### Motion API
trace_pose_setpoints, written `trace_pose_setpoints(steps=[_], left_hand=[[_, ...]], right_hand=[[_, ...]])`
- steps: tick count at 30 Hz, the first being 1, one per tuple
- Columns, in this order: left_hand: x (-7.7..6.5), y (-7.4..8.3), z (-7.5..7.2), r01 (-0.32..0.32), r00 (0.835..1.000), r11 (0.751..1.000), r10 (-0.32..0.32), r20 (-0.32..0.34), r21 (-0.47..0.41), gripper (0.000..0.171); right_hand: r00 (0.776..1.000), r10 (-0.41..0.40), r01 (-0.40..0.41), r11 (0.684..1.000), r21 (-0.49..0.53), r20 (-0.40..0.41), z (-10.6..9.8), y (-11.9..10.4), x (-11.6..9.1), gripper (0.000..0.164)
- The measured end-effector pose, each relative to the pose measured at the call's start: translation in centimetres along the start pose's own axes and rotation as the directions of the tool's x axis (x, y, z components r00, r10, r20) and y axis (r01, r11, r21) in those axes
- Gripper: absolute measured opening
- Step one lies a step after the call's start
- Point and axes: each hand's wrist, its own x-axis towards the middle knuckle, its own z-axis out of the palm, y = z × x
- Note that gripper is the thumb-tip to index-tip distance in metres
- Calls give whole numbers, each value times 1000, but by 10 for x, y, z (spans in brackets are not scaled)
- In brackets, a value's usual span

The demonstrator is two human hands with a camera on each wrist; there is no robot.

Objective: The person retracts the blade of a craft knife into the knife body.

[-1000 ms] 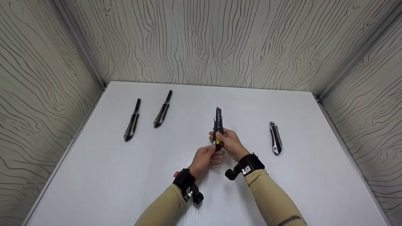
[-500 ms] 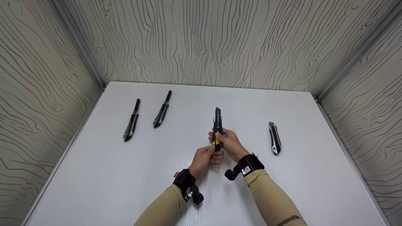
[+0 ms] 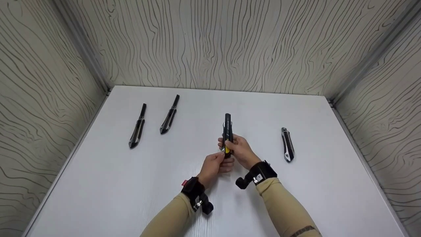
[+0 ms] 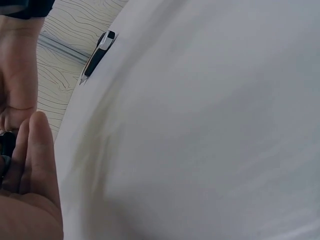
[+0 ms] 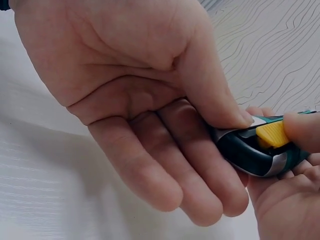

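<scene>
Above the white table, a black utility knife [image 3: 227,130] points away from me with its dark blade out. My left hand [image 3: 213,166] pinches the butt end between thumb and index finger; its other fingers stretch out to the right. My right hand [image 3: 243,150] grips the knife's body from the right, fingers behind it. In the right wrist view its thumb [image 5: 302,132] presses on the yellow slider [image 5: 272,134]. That same view shows the left hand [image 5: 145,90] large in front. The left wrist view catches only a dark bit of the knife at its left edge.
Two more utility knives, one at far left [image 3: 137,131] and one beside it [image 3: 169,120], lie with dark blades out. Another knife [image 3: 288,144] lies on the right, with little or no blade showing in the head view. Wood-patterned walls [image 3: 207,42] enclose the white table [image 3: 98,184].
The tip of the held knife, slanted and pointed a second ago, now looks narrower and blunter, as if the knife has turned slightly. Both hands keep nearly the same place and grip.
</scene>
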Motion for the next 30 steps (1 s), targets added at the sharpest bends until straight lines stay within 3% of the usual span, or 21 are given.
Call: trace_pose_setpoints(steps=[30], left_hand=[[1,5,1,-6,1000,999,6,0,-33,36]], right_hand=[[1000,-7,8,1000,-17,29,1,-1,-2,46]])
